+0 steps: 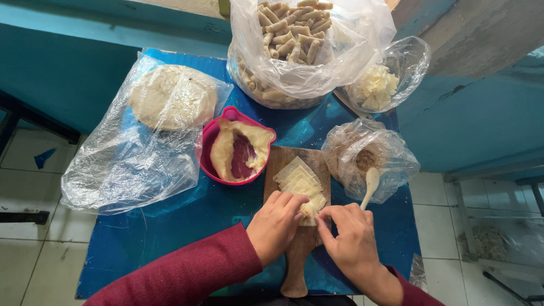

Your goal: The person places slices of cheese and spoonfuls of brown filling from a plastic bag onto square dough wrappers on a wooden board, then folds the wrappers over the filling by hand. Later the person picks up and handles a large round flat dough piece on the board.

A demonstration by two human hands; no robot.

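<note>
- Blue-topped bench [170,226] stands on a pale tiled floor against a teal wall, seen from above.
- Far left: a flat round of dough [173,96] lies under a crumpled clear plastic sheet [124,164].
- Next right: a pink bowl [208,148] holds a torn piece of dough draped over its inside.
- Behind it, a large clear bag of rolled pastry sticks [289,34]; further right, a smaller bag with pale shredded filling [374,88].
- Centre front: a wooden cutting board [297,249] with its handle pointing toward the person, its long axis running away from them. A fanned stack of thin dough squares [297,181] sits on its far half.
- Left hand [275,224], in a dark red sleeve, rests curled on the board, fingers pressing the near end of a small dough piece [309,211].
- Right hand [351,241] pinches the same piece from the other side with thumb and forefinger; both hands touch it, the left covering slightly more. The piece lies between them, just in front of the stack.
- Right: an open bag of brown crumbly filling [362,158] with a pale spoon [371,184] leaning out, near the right hand.
</note>
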